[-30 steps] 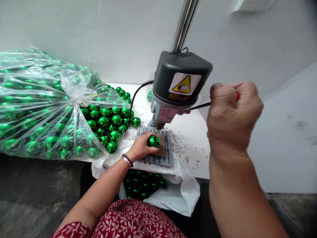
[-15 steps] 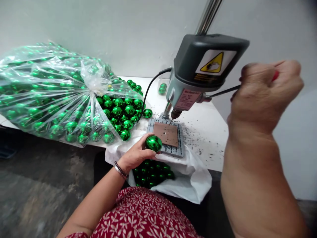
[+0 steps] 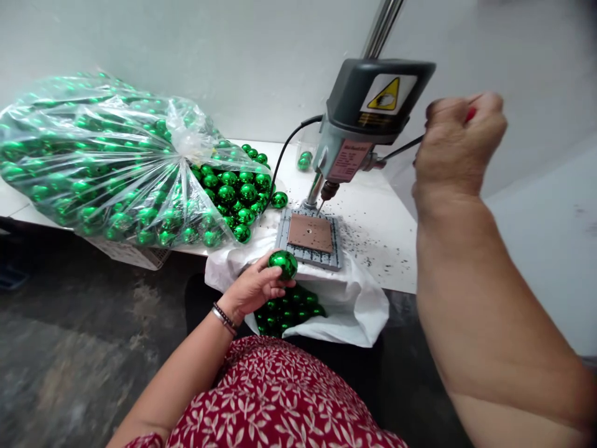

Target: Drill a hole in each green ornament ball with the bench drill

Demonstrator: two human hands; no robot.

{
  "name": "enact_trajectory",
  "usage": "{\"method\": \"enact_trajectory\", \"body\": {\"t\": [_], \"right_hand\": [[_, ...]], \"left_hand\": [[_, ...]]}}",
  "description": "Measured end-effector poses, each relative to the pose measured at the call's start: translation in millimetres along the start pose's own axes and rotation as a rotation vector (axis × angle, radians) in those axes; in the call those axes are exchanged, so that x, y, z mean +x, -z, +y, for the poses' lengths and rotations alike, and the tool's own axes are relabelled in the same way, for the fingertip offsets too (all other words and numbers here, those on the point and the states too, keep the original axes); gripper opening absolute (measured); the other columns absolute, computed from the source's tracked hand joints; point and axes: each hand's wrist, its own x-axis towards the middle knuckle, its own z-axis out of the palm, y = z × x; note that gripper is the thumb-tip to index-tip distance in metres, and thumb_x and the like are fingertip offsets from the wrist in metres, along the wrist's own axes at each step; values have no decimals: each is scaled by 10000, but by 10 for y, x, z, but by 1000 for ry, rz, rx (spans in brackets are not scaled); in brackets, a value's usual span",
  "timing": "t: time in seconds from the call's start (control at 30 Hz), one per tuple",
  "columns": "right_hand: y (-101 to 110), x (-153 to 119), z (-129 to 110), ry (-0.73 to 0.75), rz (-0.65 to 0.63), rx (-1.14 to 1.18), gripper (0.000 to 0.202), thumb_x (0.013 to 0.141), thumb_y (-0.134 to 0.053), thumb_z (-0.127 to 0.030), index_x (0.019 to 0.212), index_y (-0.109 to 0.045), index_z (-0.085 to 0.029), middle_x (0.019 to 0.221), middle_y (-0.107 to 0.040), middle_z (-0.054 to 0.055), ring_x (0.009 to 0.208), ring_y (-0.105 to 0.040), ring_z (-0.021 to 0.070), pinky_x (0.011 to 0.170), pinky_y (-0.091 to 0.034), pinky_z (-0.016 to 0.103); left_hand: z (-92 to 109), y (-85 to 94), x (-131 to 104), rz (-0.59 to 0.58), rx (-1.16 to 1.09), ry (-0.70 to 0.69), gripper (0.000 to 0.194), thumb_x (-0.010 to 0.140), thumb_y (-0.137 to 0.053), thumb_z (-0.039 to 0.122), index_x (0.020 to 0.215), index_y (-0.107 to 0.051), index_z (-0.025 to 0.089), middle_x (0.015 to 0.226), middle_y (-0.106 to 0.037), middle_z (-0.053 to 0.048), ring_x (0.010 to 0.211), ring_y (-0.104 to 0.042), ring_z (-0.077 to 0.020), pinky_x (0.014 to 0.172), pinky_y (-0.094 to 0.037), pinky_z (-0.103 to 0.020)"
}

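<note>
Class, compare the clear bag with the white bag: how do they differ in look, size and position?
The clear bag is see-through; the white bag is opaque. The clear bag bulges and looks larger than the white bag. The clear bag lies on the table; the white bag sits open at its front edge. Both hold shiny green balls.

Glossy, mirror-smooth green ball (image 3: 282, 265) in your hand (image 3: 254, 287); matt brown pad (image 3: 310, 233), perhaps wood; clear plastic bag (image 3: 116, 168), wrinkled.

Workshop-like space: bench drill press (image 3: 357, 130), scattered dark shavings (image 3: 373, 242), bulk bag of baubles (image 3: 112, 168).
</note>
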Motion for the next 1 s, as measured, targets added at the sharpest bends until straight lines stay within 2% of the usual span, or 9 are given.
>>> {"method": "enact_trajectory", "body": {"t": [0.1,0.2,0.3,0.47,0.6,0.77,0.9,1.0], "right_hand": [[-5,6,-37,-147,39,-77,283,926,-471,-216,695,-307,-218,639,-360,-80,634,-289,2,666,-288,216],[-4,-8,-128,-179,21,-113,288,924,-486,-212,695,-313,-211,642,-353,-86,639,-280,-3,676,-287,217],[-4,-19,-181,-215,-2,-114,266,930,-467,-210,709,-319,-211,670,-367,-77,652,-296,-2,682,-283,221],[13,-26,-253,-263,-2,-80,270,927,-473,-183,707,-319,-208,688,-366,-70,669,-286,10,702,-273,228],[43,-51,-352,-324,-34,-84,272,921,-510,-144,712,-343,-195,667,-339,-75,663,-281,23,718,-281,238],[55,-81,-363,-304,-26,-53,232,911,-512,-124,729,-379,-182,639,-325,-85,650,-266,30,714,-280,244],[80,-95,-381,-300,-21,-26,262,896,-547,-132,710,-370,-182,615,-322,-94,636,-263,26,703,-276,239],[122,-122,-451,-317,-31,-31,296,905,-538,-145,688,-342,-188,613,-310,-95,637,-275,15,712,-283,236]], "left_hand": [[-37,10,-27,-10,-108,36,599,759,-826,552,1223,-626,229,1134,-708,-86,910,-729,-195,687,-525,-242],[-51,1,-28,8,-144,61,591,866,-662,663,1262,-627,226,1199,-699,-106,929,-732,-195,717,-543,-258],[-45,-17,-35,16,-153,66,638,906,-563,703,1343,-596,240,1242,-690,-117,961,-737,-204,767,-560,-284],[-42,-33,-59,7,-161,76,685,892,-577,709,1408,-546,259,1307,-673,-126,981,-746,-219,817,-567,-308],[-74,-37,-44,20,-148,41,698,829,-720,645,1382,-546,256,1215,-707,-108,912,-754,-217,777,-568,-305],[-68,-99,-7,35,-81,-27,847,615,-955,412,1345,-555,257,1044,-721,-47,847,-746,-200,718,-558,-272],[-36,-148,33,44,-11,-55,826,533,-987,317,1271,-624,247,1128,-695,-44,888,-713,-177,752,-573,-281],[-55,-127,69,36,107,-36,813,563,-960,314,1303,-635,237,1200,-689,-64,946,-692,-183,816,-576,-310]]}}
